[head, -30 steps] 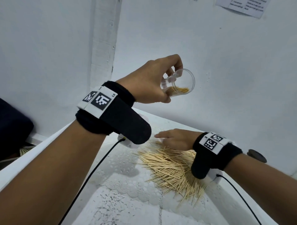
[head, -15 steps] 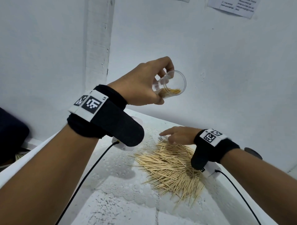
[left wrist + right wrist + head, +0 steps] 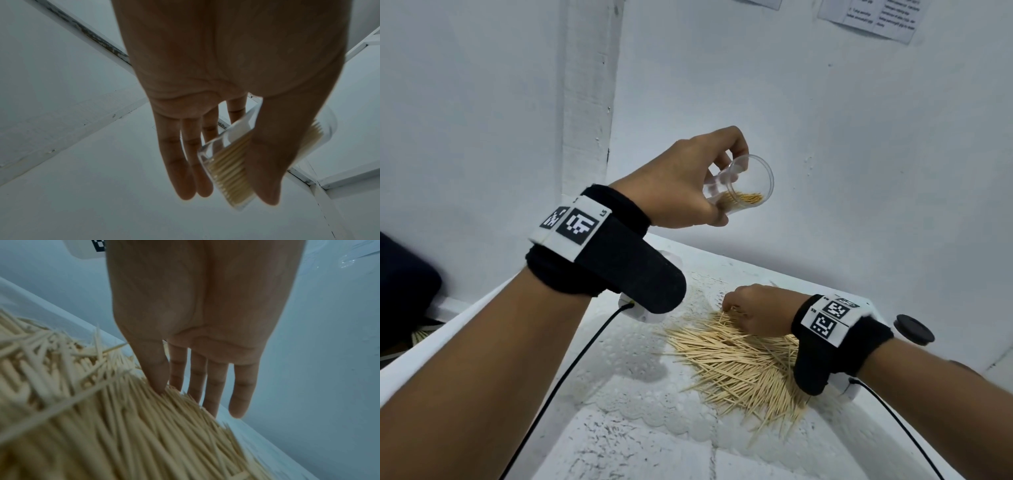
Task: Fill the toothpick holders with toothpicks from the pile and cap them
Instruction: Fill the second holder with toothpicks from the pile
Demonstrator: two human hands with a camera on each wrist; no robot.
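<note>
Head view: the left hand [image 3: 681, 185] grips a clear round plastic toothpick holder [image 3: 743, 186], tilted, above the white table [image 3: 619, 445], partly filled and uncapped. The right hand [image 3: 753, 313], fingers curled, gathers from the loose wooden toothpick pile [image 3: 743, 363] near the table's right edge. Filling seems early; most remains.

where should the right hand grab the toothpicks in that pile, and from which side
Pinch a small bunch at mid-length from above at the far edge of the pile, where the right hand touches it. The toothpicks there lie flat and roughly parallel, so thumb and fingers can close across them.
</note>
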